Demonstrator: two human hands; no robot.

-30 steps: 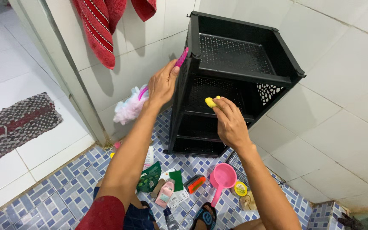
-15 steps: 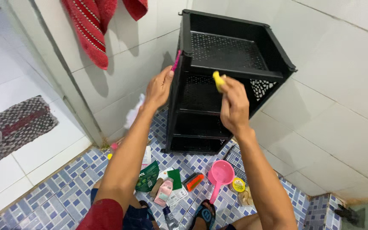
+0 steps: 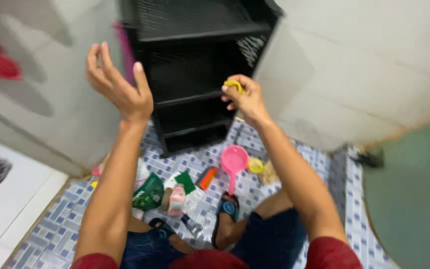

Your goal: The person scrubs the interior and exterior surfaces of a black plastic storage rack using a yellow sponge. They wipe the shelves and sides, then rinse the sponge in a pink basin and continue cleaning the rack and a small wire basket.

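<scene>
Right hand (image 3: 247, 99) fingers pinching yellow piece (image 3: 234, 85) before black rack (image 3: 195, 74), left hand (image 3: 120, 84) fingers spread, empty

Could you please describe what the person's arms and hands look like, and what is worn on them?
Both arms are bare from the short red sleeves down. The left hand and right hand wear no gloves; no rings, watch or bands show, though the frame is blurred.

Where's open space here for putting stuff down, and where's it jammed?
Free: the black rack's shelves look bare, and the blue tiled floor left of the green pouch. Crowded: the floor between the rack and the person's sandals, with the pouch, pink bottle, orange brush and pink scoop.
</scene>
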